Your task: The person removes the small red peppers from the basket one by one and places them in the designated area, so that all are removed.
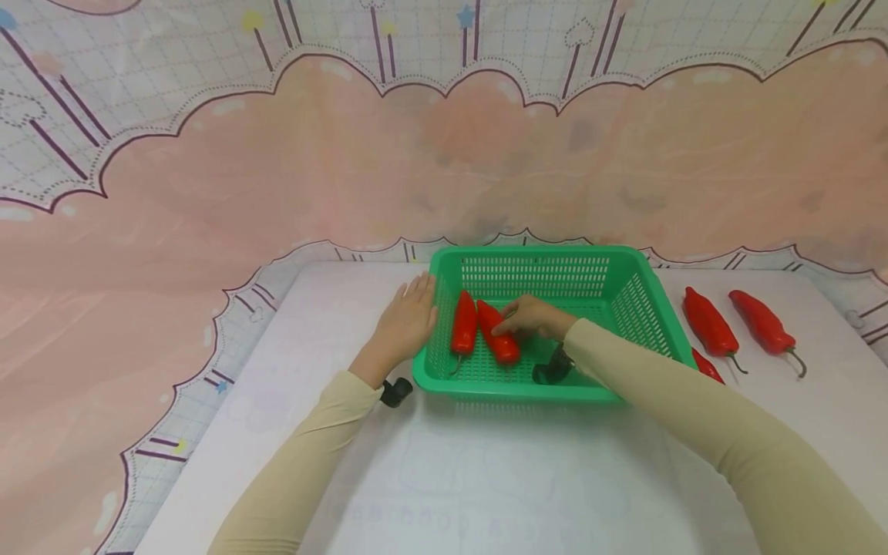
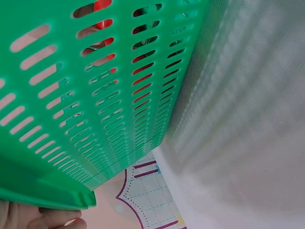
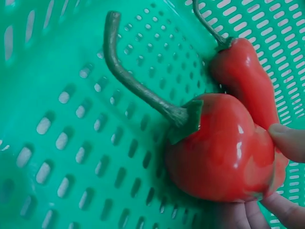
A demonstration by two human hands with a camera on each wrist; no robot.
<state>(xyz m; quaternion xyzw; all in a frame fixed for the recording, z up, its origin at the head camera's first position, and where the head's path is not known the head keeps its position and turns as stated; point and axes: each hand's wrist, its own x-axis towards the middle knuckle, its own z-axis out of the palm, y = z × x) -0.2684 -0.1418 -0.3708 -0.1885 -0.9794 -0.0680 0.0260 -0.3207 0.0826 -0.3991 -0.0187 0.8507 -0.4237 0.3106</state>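
Inside a green plastic basket (image 1: pixel 486 390) lie two red chili peppers with green stems. My right hand (image 1: pixel 536 317) reaches over the basket's front rim and pinches the right-hand pepper (image 1: pixel 505 353) between thumb and fingers. In the right wrist view that held pepper (image 3: pixel 214 148) shows its thick curved stem, near the basket floor. Just left of it, the other pepper (image 1: pixel 463 325) rests along the left wall. My left hand (image 1: pixel 408 317) lies with straight fingers against the basket's left rim; the left wrist view shows its fingertips (image 2: pixel 57 217) at the rim's edge.
On the white table (image 1: pixel 430 470), right of the basket, lie a red pepper (image 1: pixel 709 322), another pepper (image 1: pixel 761 322) and a third pepper (image 1: pixel 706 367) partly hidden by the basket and right sleeve. A patterned cloth (image 1: pixel 347 169) hangs behind the table.
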